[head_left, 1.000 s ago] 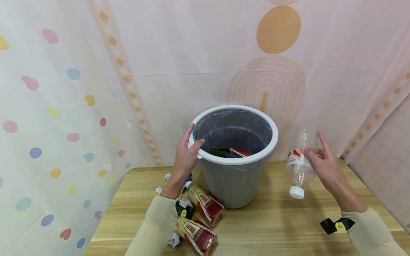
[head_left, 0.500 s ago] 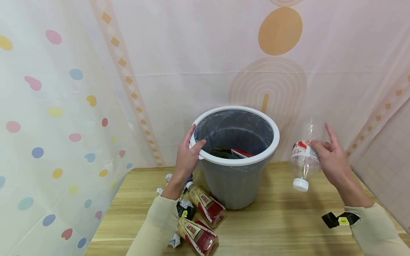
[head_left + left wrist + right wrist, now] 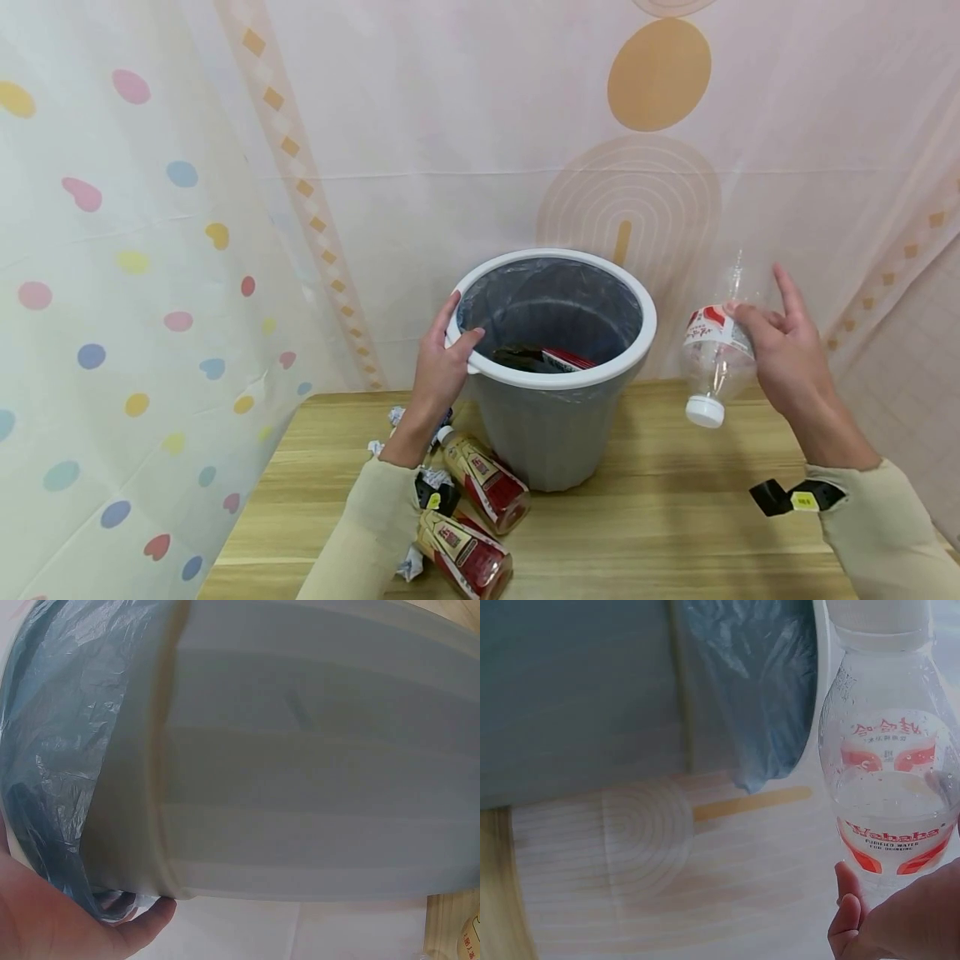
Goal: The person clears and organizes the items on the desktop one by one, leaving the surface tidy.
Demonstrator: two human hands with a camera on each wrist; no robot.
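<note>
A grey bin point(image 3: 551, 417) with a white rim point(image 3: 645, 333) and a plastic liner stands on the wooden table point(image 3: 660, 517). My left hand point(image 3: 444, 360) grips the rim on its left side, thumb inside; in the left wrist view the bin wall point(image 3: 315, 772) fills the frame and the palm point(image 3: 45, 915) shows at the lower left. To the right of the bin, in the air, my right hand point(image 3: 780, 346) holds a clear empty water bottle point(image 3: 715, 350) with a red-and-white label, cap down. The right wrist view shows that bottle point(image 3: 889, 780) close up beside the bin point(image 3: 577, 690).
Two red-labelled bottles point(image 3: 483, 482) point(image 3: 461, 554) lie on the table left of the bin, among crumpled paper scraps point(image 3: 395, 415). Some rubbish point(image 3: 543, 358) lies inside the bin. Patterned curtains point(image 3: 150, 250) hang behind and to the left. A tiled wall point(image 3: 915, 392) is on the right.
My right hand has lifted the clear bottle a little higher and slightly rightward. The left hand stays on the bin rim.
</note>
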